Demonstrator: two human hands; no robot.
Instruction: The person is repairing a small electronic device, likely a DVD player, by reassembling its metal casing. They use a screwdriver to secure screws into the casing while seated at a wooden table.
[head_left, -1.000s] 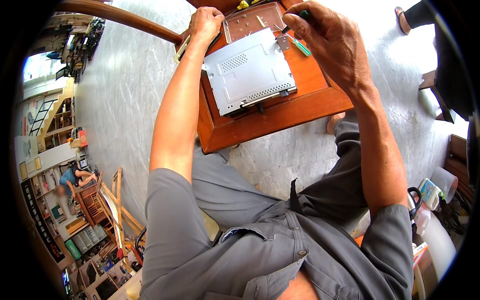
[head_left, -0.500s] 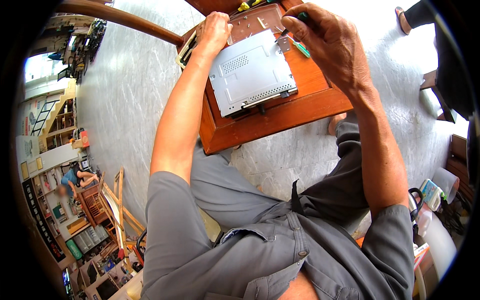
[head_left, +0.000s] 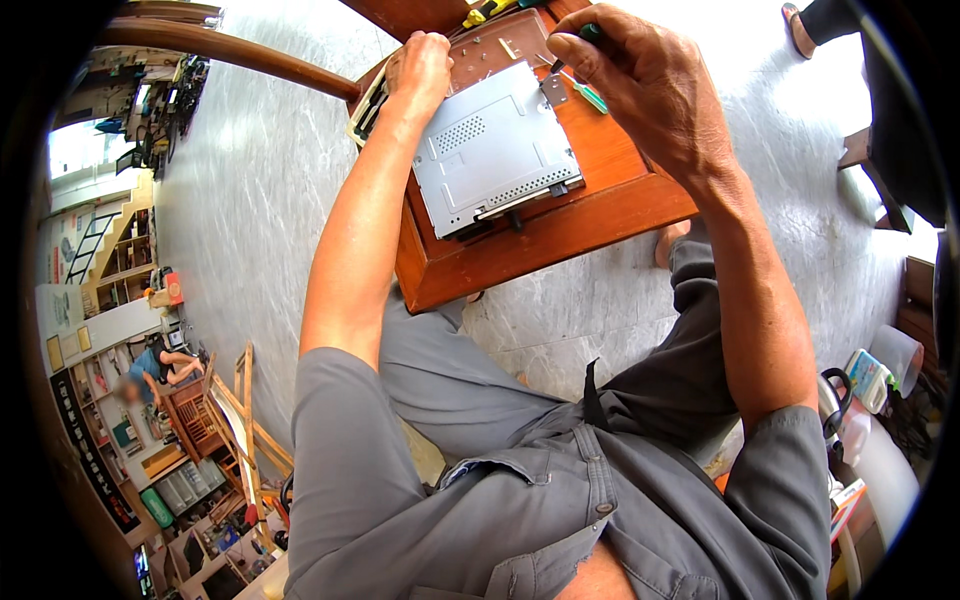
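Observation:
A flat silver metal-cased unit (head_left: 495, 150), with vent holes and a small bracket at its far right corner, lies on a reddish-brown wooden seat (head_left: 550, 240). My left hand (head_left: 422, 68) is closed around the unit's far left corner, its fingertips partly hidden. In my right hand (head_left: 650, 85) is a screwdriver (head_left: 590, 33) with a dark green handle, pinched between thumb and fingers. Its shaft points down toward the bracket; whether the tip touches a screw I cannot tell. A second screwdriver (head_left: 590, 97) with a green handle lies on the wood beside the unit.
Beyond the unit sits a brown tray (head_left: 480, 60) with several small screws. A yellow-and-black tool (head_left: 488, 11) lies at the far edge. A wooden rail (head_left: 240, 50) runs at the far left. Another person's foot (head_left: 797, 32) stands on the grey floor at the right.
The seat and unit appear slightly further left in view, and both hands have shifted left with them. Each hand keeps its grip.

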